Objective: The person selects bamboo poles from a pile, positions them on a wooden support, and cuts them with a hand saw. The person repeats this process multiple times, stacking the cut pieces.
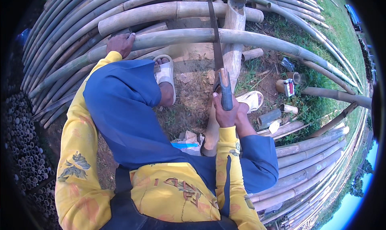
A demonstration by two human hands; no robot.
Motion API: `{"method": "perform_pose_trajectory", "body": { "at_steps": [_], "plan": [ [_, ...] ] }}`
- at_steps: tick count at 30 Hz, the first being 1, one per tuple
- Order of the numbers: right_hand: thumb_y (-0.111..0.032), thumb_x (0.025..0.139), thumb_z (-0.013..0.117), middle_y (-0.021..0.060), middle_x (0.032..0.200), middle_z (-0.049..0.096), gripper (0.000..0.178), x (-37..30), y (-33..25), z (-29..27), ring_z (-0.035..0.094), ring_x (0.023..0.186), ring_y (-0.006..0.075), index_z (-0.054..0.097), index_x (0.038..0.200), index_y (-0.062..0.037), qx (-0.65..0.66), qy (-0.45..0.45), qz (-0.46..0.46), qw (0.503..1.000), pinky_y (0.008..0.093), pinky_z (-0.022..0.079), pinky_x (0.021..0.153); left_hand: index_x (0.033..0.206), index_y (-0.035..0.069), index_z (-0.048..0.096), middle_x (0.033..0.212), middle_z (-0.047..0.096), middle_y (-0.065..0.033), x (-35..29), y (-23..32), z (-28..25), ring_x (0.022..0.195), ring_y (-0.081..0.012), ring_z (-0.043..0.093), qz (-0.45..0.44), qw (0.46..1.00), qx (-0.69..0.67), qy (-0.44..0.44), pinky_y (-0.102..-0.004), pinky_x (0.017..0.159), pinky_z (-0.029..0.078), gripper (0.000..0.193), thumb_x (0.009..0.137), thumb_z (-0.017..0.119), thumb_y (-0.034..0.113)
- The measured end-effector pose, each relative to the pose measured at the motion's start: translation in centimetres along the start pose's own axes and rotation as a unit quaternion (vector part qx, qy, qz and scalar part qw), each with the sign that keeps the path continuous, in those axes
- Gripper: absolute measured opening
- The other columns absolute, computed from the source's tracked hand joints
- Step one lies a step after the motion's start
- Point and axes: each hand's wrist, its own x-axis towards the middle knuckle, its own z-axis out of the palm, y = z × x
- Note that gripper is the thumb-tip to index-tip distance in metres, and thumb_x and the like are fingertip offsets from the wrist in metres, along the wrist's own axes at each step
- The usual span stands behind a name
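A long bamboo pole (177, 36) runs crosswise in front of me. My left hand (121, 44) is wrapped over it, left of the middle, and presses it down. In my right hand (225, 112) is the handle of a hand saw (216, 49). Its long dark blade points away from me and crosses the pole, right of my left hand. Whether the teeth have cut into the bamboo I cannot make out. Beneath the pole stretches a thick pale bamboo post (233, 55), lying lengthwise, with a notched far end.
Many bamboo poles (76, 25) lie stacked at the left, with another stack (309, 161) at the lower right. A thick bamboo length (173, 11) lies beyond the pole. Short offcuts (269, 117) and a small red-and-white box (288, 87) are at the right. Cut bamboo ends (28, 145) are piled far left.
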Motion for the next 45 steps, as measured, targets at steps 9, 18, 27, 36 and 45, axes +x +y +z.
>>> {"method": "perform_pose_trajectory", "body": {
  "at_steps": [9,18,27,36,45],
  "plan": [
    [-0.006,0.091,0.076,-0.0016,0.071,0.059,0.018,-1.5,-3.9,-2.1,0.053,0.062,0.0062,0.060,0.084,-0.0042,-0.049,0.014,-0.054,0.997,0.0231,0.044,0.059,0.112,0.010,0.074,0.106,0.073,-0.0217,-3.0,1.2,-2.9,0.105,-0.0398,0.068,0.013,1.000,-0.012,0.025,-0.0491,0.100,0.048,0.055,0.101,0.039,0.051],
    [-0.004,0.093,0.070,0.0017,0.073,0.061,0.013,-0.7,-1.7,-1.6,0.056,0.064,0.0087,0.058,0.088,-0.0042,-0.003,-0.017,0.003,1.000,0.0232,0.045,0.060,0.109,0.010,0.076,0.099,0.074,-0.0193,-1.9,0.2,-2.5,0.098,-0.0373,0.069,0.047,0.998,-0.022,0.023,-0.0489,0.099,0.047,0.052,0.099,0.042,0.048],
    [-0.005,0.093,0.072,0.0028,0.074,0.061,0.013,3.7,-4.9,0.8,0.057,0.065,0.0096,0.060,0.089,-0.0021,0.008,0.043,-0.008,0.999,0.0248,0.046,0.060,0.099,0.009,0.077,0.088,0.073,-0.0193,3.7,1.2,-5.5,0.089,-0.0408,0.069,0.054,0.994,0.012,0.098,-0.0519,0.085,0.053,0.054,0.099,0.041,0.049],
    [-0.006,0.093,0.072,0.0044,0.077,0.064,0.014,2.7,-3.0,0.1,0.059,0.066,0.0094,0.058,0.095,-0.0030,0.015,0.019,0.008,1.000,0.0240,0.048,0.062,0.095,0.007,0.077,0.094,0.074,-0.0197,2.4,1.2,-3.9,0.093,-0.0382,0.070,0.045,0.997,-0.007,0.066,-0.0500,0.088,0.054,0.057,0.099,0.042,0.051],
    [-0.002,0.092,0.072,0.0005,0.073,0.060,0.013,-0.5,-2.0,-2.1,0.054,0.062,0.0080,0.060,0.091,-0.0040,0.053,0.004,0.038,0.998,0.0225,0.043,0.056,0.102,0.008,0.077,0.095,0.074,-0.0179,-1.4,0.3,-2.0,0.097,-0.0355,0.070,0.057,0.998,-0.012,0.009,-0.0480,0.099,0.047,0.053,0.098,0.043,0.049]
  ]
}}
